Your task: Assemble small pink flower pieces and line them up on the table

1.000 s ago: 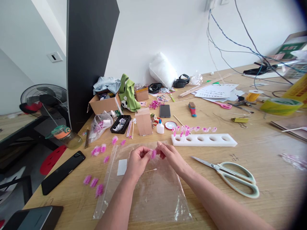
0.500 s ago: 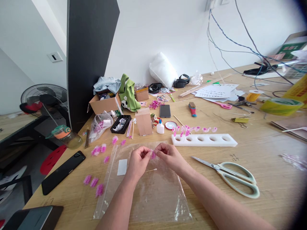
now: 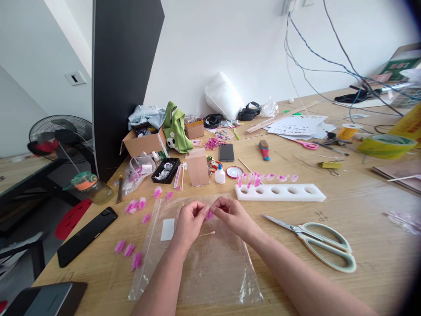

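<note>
**Both hands pinching a small pink tuft over the plastic bag**

Centre of frame, slightly low: left hand (image 3: 190, 220) and right hand (image 3: 232, 215) meet fingertip to fingertip above a clear plastic bag (image 3: 210, 263) lying flat on the wooden table (image 3: 362, 219). The pink tuft (image 3: 209, 215) sits right between the two sets of fingertips, touching both. Fingers on both hands are curled in to a tight pinch with almost no gap, each on one side of the tuft. The tuft is too small to tell its long axis; it looks roughly in line with the gap between the hands, left-right in frame. Neither hand is clearly nearer; it is shared, the right fingertips maybe slightly over it.

Just below the hands a thin stick (image 3: 206, 234) lies on the bag, near the left hand, not touched. A white label (image 3: 167, 229) is on the bag to the left.

Around:
- loose pink tufts (image 3: 129, 250) scattered lower left and a row of them (image 3: 263, 177) above the white foam strip with holes (image 3: 279, 192)
- scissors (image 3: 315, 239) to the right, well apart from the hands
- black phone (image 3: 86, 236) at left
- glue bottle (image 3: 219, 174) and small wooden block (image 3: 197, 166) above the bag
</note>
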A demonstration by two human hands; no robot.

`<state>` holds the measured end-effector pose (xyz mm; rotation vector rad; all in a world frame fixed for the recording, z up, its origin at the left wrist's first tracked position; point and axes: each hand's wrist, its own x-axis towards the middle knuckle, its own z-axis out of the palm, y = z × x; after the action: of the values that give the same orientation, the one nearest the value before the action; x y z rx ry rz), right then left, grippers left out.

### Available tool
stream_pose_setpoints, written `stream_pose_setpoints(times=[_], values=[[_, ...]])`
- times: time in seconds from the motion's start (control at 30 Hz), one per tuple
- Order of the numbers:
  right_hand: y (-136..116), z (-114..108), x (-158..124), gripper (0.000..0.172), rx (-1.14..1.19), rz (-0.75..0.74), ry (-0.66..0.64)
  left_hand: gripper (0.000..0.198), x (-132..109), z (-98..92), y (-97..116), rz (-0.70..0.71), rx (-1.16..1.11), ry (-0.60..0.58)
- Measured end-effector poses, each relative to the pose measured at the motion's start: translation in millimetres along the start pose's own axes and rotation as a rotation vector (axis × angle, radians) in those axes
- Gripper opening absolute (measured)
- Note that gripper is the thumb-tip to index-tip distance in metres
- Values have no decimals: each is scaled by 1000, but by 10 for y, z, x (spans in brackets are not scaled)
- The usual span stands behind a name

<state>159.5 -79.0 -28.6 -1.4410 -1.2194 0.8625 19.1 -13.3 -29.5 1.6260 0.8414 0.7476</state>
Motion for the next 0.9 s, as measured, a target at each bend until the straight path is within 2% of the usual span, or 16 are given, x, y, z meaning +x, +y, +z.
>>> stream_pose_setpoints(times=[0.13, 0.2, 0.47, 0.73, 0.9], values=[[-31, -18, -12, 48, 31, 37, -35, 33, -8, 4, 16, -11, -19, 18], [-36, -17, -18, 50, 23, 68, -71, 34, -7, 7, 12, -7, -23, 23], [-11, 8, -11, 31, 42, 52, -95, 32, 4, 13, -4, -16, -7, 44], [-26, -4, -6, 27, 69, 38, -31, 45, -28, 15, 80, -89, -74, 29], [-18, -5, 9, 29, 89, 35, -8, 39, -35, 1, 96, -134, -87, -48]])
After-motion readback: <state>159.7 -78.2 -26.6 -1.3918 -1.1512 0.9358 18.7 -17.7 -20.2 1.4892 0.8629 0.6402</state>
